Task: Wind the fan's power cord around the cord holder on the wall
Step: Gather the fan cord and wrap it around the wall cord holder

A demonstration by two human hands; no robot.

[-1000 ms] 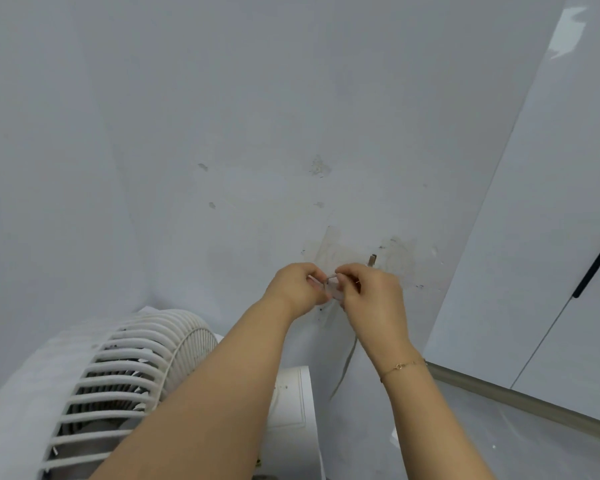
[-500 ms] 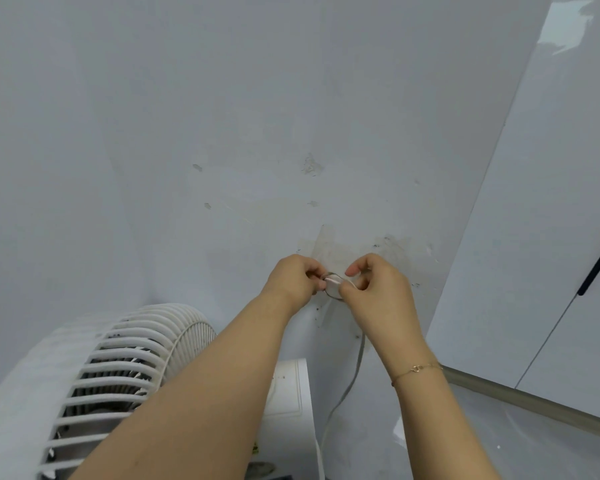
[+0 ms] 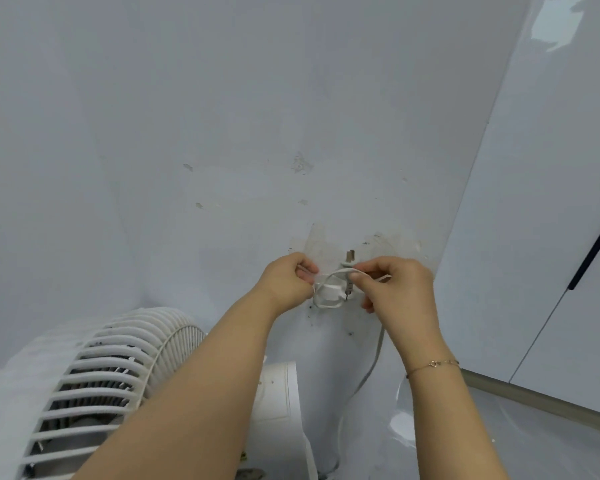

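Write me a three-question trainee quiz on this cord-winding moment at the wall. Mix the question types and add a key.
1. True or false: both the left hand and the right hand are pinching the white power cord at the cord holder.
2. Multiple choice: the fan sits A) lower left of the hands, B) above the holder, C) right of the right wrist.
3. Short answer: where does the loose cord run from the holder?

Key
1. True.
2. A.
3. It hangs down the wall below the right hand, towards the floor beside the fan.
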